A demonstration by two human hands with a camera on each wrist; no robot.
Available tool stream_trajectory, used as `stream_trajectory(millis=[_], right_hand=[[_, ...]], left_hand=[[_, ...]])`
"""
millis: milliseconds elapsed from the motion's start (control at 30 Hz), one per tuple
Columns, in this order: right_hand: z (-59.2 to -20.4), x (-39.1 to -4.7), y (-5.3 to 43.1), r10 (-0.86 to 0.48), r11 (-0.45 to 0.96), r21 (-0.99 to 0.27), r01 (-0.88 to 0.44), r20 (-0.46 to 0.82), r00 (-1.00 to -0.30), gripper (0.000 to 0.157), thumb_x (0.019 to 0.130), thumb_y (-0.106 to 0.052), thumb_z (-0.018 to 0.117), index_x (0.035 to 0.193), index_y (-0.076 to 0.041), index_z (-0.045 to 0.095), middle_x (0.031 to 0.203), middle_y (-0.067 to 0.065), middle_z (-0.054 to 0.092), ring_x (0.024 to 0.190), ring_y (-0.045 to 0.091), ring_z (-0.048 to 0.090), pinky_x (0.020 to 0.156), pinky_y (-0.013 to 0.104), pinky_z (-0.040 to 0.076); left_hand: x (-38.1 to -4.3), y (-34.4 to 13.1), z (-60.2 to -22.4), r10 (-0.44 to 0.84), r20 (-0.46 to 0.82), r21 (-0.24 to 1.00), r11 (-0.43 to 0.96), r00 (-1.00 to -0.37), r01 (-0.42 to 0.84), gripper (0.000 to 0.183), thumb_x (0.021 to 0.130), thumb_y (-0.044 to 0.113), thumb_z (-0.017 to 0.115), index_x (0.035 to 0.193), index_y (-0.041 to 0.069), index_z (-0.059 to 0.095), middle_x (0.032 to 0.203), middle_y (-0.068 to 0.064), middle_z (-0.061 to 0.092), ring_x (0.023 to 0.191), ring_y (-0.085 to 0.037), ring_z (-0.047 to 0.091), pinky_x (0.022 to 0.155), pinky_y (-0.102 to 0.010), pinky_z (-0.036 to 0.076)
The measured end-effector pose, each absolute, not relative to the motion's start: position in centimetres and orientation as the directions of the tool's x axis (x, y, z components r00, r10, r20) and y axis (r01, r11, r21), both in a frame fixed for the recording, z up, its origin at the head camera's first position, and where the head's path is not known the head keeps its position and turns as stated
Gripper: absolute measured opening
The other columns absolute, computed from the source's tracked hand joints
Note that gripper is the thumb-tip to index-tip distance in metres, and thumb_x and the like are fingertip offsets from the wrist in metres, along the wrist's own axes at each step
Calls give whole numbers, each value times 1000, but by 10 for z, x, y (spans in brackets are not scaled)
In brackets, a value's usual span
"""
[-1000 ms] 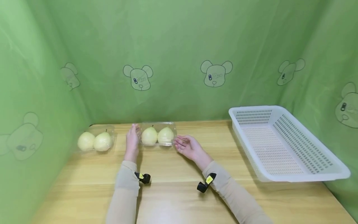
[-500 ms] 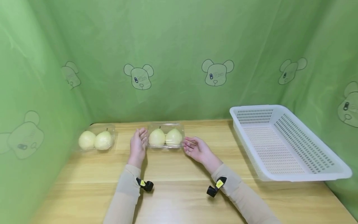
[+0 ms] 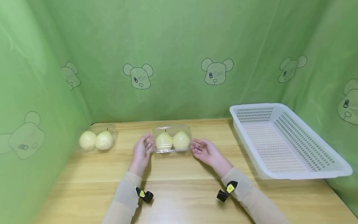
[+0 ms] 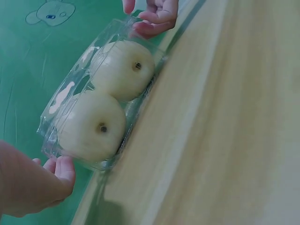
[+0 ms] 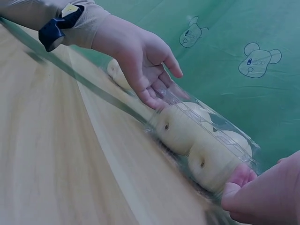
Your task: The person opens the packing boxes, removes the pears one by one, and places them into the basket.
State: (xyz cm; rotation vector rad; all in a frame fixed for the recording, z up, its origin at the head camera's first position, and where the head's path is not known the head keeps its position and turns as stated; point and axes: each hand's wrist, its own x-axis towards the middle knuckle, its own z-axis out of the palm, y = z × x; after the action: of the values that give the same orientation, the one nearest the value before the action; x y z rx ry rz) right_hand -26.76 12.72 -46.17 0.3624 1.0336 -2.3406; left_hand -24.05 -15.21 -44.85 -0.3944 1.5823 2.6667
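Green curtain (image 3: pixel 173 40) printed with mouse heads lines the back and sides of the wooden table (image 3: pixel 184 180). White perforated basket (image 3: pixel 307 176) sits at the right. Clear lidded box (image 3: pixel 172 151), holding two pale pears (image 3: pixel 181 140), is near the table's back edge, left of the basket; whether it is raised off the wood cannot be told. Second clear box (image 3: pixel 99 126), also with two pears, lies well apart at far left. Left hand (image 3: pixel 142 151) and right hand (image 3: pixel 208 153): one at each end of the nearer box, fingers extended and lightly bent against its end walls, thumbs apart; neither pinches it.
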Motion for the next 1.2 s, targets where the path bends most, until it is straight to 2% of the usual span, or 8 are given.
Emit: stream_trajectory(millis=[333,467,700,1200], right_hand=[[-456,-251,149,-374,-548,-612,570,-431,-821,26,102,-15,33,121,-5,48,113,5,50,103,15,49,88,21,46],[-456,-245,158,-365,-550,-613,568,-436,-823,25,102,-15,33,116,-6,53,109,5,51,101,15,50,86,21,46],[-455,-236,170,-364,-547,-618,565,-432,-825,24,102,-14,32,119,-8,48,105,3,53,98,14,50,86,21,47],[-454,-222,187,-371,-556,-624,549,-405,-836,21,102,-13,34,113,-9,51,103,2,53,95,13,50,86,20,45]], left_hand=[[-226,-137,-450,-59,-230,834,-526,-971,-165,49,104,20,37,149,0,32,155,-19,36,144,-35,32,123,-45,25],[-222,-130,-451,-30,-208,836,-525,-978,-162,50,102,14,37,149,-1,31,155,-20,34,143,-37,31,123,-46,24],[-219,-121,-453,11,-194,819,-549,-981,-168,51,100,8,38,149,-2,30,155,-20,33,143,-38,30,124,-46,22],[-215,-110,-458,70,-177,828,-528,-982,-187,53,96,1,37,149,0,31,155,-21,33,143,-38,31,122,-47,25]])
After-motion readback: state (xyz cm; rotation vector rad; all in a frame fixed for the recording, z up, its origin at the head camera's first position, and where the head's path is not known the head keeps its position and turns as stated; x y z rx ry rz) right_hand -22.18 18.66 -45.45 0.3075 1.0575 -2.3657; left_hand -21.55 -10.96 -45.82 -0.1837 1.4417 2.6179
